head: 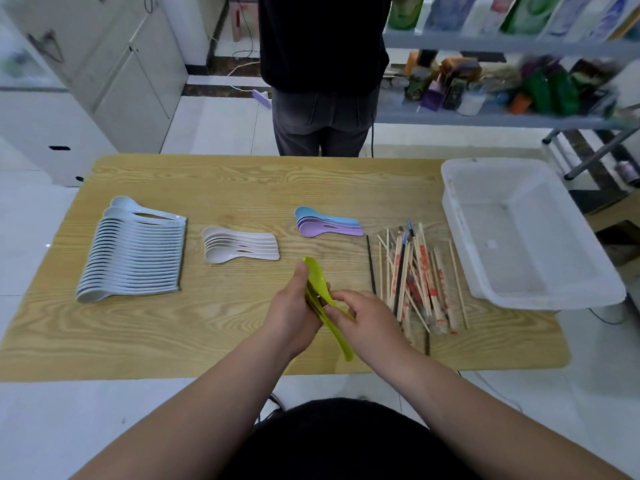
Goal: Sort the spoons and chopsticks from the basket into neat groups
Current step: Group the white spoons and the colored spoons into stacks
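Over the near middle of the table, a few lime-green spoons [316, 277] are held together just above the wood. The left hand [294, 308] grips them round the bowls with the thumb laid along the side. The right hand [367, 322] pinches the handles, and one handle end sticks out below toward the near edge.

Just to the right lies a loose heap of chopsticks [415, 282], some in printed sleeves, a dark one apart on its left. Beyond the hands sit blue and purple spoons [325, 223] nested together, then a small nest of white spoons [239, 245], and far left a long overlapping row of white spoons [135, 258]. The white basket [485, 188] stands at the right end of the wood-grain table [173, 334].

Across the table a person [322, 81] in dark clothes stands with their back turned. White cabinets [121, 64] stand to the left, a shelf [485, 117] of packaged goods to the right, with pale tiled floor [214, 126] all round
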### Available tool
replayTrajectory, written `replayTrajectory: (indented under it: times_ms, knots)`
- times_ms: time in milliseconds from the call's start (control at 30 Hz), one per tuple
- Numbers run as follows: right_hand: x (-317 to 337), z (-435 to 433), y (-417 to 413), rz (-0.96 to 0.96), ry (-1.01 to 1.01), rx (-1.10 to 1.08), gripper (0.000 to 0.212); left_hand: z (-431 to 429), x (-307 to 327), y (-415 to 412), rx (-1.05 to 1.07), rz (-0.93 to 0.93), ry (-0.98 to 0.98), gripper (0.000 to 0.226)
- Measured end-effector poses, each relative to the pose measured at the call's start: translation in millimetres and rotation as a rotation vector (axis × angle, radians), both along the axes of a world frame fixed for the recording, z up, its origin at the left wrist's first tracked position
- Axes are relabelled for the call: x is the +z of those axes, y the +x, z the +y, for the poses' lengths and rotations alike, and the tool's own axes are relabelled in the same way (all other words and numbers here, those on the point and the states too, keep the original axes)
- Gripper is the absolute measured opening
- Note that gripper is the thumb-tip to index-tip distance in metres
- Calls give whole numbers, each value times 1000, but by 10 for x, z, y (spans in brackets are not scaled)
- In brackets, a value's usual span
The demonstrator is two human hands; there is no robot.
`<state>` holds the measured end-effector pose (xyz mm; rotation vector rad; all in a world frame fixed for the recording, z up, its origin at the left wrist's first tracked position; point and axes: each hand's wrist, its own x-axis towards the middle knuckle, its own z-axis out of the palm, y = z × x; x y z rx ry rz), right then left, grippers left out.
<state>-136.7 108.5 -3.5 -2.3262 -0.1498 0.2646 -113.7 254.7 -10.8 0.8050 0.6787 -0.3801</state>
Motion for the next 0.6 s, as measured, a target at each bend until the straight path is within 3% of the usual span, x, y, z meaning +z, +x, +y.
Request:
replayTrajectory:
  times_ms: [100,200,267,333,400,467,500,600]
  knots:
    - [-51,-191,-54,43,-69,70,33,-269,1,-69,-25,-8,181,9]
    - [-86,-347,-78,194,-57,41,35,-480,7,-110,71,67,243,10]
    - [-91,-463,-87,484,164,-70,44,-576,1,-97,171,94,160,9]
    - [-123,-593,-139,817,518,-152,49,-660,-28,-95,239,115,89,11]
    - [-162,-728,-188,987,789,-168,45,-761,-60,-122,260,123,101,13]
    - [-178,-811,-211,989,878,-132,35,-863,-59,-185,271,144,145,8]
    - [-187,-837,-207,927,823,-81,28,-906,-56,-217,284,152,154,8]
    - [-182,-915,-176,648,425,173,9,-968,-65,-262,332,161,165,18]
